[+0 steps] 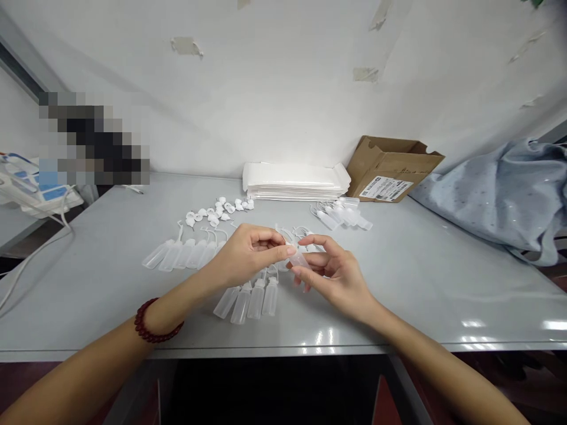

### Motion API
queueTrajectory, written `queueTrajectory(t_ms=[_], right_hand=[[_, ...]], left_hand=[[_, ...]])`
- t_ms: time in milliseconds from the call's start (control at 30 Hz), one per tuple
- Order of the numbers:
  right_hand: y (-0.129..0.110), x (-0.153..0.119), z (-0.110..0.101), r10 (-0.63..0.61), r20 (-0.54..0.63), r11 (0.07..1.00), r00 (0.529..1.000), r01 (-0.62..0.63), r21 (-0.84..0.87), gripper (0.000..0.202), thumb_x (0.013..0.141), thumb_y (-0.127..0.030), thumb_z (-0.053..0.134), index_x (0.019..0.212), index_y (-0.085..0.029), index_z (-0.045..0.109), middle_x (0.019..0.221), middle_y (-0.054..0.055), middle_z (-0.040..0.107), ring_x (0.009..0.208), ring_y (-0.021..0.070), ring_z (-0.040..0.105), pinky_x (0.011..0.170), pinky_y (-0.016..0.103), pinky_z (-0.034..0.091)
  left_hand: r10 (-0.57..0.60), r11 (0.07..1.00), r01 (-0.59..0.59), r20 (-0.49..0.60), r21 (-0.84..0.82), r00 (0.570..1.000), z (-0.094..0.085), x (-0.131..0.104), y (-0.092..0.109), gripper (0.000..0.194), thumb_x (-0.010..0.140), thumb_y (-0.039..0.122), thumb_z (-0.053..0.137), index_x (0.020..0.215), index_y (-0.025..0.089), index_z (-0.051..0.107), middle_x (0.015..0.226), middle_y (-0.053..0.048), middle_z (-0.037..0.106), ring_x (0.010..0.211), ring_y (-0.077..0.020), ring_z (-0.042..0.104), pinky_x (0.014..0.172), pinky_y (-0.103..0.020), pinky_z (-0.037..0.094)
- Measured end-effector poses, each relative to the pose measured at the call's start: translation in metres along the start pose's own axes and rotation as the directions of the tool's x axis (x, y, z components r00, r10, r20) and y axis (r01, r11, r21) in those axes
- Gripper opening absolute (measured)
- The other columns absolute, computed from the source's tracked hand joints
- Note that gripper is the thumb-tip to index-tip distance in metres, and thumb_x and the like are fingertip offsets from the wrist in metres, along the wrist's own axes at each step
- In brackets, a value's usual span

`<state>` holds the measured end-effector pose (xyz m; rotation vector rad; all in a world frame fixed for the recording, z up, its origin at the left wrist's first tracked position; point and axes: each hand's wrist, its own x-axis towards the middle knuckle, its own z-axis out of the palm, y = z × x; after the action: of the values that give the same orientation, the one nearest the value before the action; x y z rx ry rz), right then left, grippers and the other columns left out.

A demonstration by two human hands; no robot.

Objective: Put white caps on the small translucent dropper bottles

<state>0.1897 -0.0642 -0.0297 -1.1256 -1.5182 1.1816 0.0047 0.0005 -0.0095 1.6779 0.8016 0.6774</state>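
Above the grey table, my right hand (334, 274) holds a small translucent plastic bottle (300, 258) between thumb and fingers. The thumb and fingers of my left hand (254, 251) pinch the top end of the same bottle; its cap is too small to make out. Below my hands lie several translucent bottles (241, 304) with looped strips. Another row of such bottles (177, 255) lies left of my left hand. Small white caps (213, 215) are scattered behind that row. More bottles (343, 215) lie in a pile behind my right hand.
A stack of white padded envelopes (295, 180) stands by the wall, beside an open cardboard box (392, 171). A pale blue bag (496, 195) lies at the right. Cables (44, 239) run down the left side of the table (420, 295). A blurred figure is at the back left.
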Motion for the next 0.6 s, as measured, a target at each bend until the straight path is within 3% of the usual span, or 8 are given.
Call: queueTrajectory(t_ms=[133,233,300,367,400,467,533,600], right_hand=[[-0.008,0.002,0.001,0.122,0.06,0.976,0.991,-0.131,0.176,0.039,0.08,-0.031,0.07,0.11,-0.02,0.048,0.065,-0.002,0.068,0.059,0.0138,0.065,0.053,0.026,0.053],[-0.01,0.008,-0.006,0.124,0.065,0.975,0.99,-0.134,0.176,0.041,0.077,-0.035,0.072,0.108,-0.019,0.052,0.068,0.001,0.07,0.058,0.0152,0.066,0.051,0.027,0.053],[-0.007,0.015,-0.022,0.063,-0.032,0.995,0.998,-0.06,0.086,0.04,0.076,-0.041,0.071,0.105,-0.019,0.054,0.072,0.003,0.072,0.056,0.0162,0.066,0.051,0.029,0.053],[0.001,0.026,-0.047,-0.092,-0.292,0.988,0.952,0.052,-0.143,0.039,0.078,-0.045,0.068,0.105,-0.02,0.054,0.072,0.002,0.071,0.056,0.0162,0.065,0.056,0.031,0.053],[0.006,0.032,-0.062,-0.197,-0.419,0.949,0.887,0.065,-0.309,0.037,0.079,-0.046,0.066,0.104,-0.02,0.055,0.07,0.002,0.07,0.056,0.0163,0.064,0.058,0.032,0.052],[0.018,0.044,-0.092,-0.351,-0.548,0.785,0.759,-0.08,-0.614,0.033,0.079,-0.045,0.065,0.099,-0.021,0.057,0.07,0.002,0.07,0.054,0.0174,0.062,0.059,0.033,0.05],[0.03,0.052,-0.115,-0.415,-0.551,0.624,0.724,-0.214,-0.752,0.028,0.079,-0.043,0.063,0.095,-0.02,0.058,0.075,0.005,0.071,0.057,0.0188,0.063,0.063,0.034,0.049],[0.04,0.057,-0.128,-0.431,-0.521,0.5,0.737,-0.286,-0.818,0.026,0.081,-0.039,0.06,0.095,-0.019,0.058,0.08,0.008,0.073,0.062,0.0217,0.064,0.065,0.035,0.048]], left_hand=[[0.04,0.999,-0.04,0.019,-0.015,0.999,-0.001,0.0,0.0,0.016,0.083,0.029,0.066,0.073,0.017,0.072,0.069,0.001,0.066,0.061,-0.0084,0.055,0.058,-0.019,0.045],[0.036,0.999,-0.036,-0.001,0.017,0.999,-0.002,0.003,-0.001,0.016,0.082,0.032,0.066,0.079,0.018,0.073,0.073,0.0,0.068,0.064,-0.0105,0.057,0.061,-0.021,0.047],[-0.006,0.997,0.013,-0.079,0.081,0.997,-0.007,0.007,-0.002,0.018,0.08,0.034,0.066,0.086,0.019,0.074,0.078,-0.001,0.07,0.066,-0.012,0.058,0.063,-0.023,0.049],[-0.058,0.979,0.1,-0.223,0.179,0.973,-0.017,0.012,-0.006,0.022,0.079,0.035,0.064,0.091,0.018,0.073,0.078,-0.002,0.07,0.064,-0.0132,0.058,0.064,-0.026,0.049],[-0.067,0.962,0.145,-0.314,0.232,0.947,-0.023,0.015,-0.009,0.023,0.08,0.034,0.062,0.092,0.018,0.073,0.078,-0.003,0.07,0.062,-0.0138,0.058,0.064,-0.027,0.049],[-0.044,0.91,0.214,-0.431,0.355,0.901,-0.038,0.02,-0.016,0.023,0.079,0.031,0.06,0.092,0.018,0.073,0.084,-0.004,0.072,0.067,-0.0163,0.061,0.069,-0.03,0.05],[-0.018,0.828,0.295,-0.503,0.477,0.864,-0.051,0.024,-0.024,0.025,0.079,0.029,0.056,0.093,0.017,0.074,0.087,-0.005,0.072,0.071,-0.0193,0.062,0.074,-0.033,0.05],[0.06,0.729,0.31,-0.509,0.61,0.859,-0.061,0.026,-0.032,0.027,0.08,0.026,0.052,0.094,0.017,0.073,0.091,-0.006,0.072,0.076,-0.0215,0.064,0.08,-0.035,0.049]])
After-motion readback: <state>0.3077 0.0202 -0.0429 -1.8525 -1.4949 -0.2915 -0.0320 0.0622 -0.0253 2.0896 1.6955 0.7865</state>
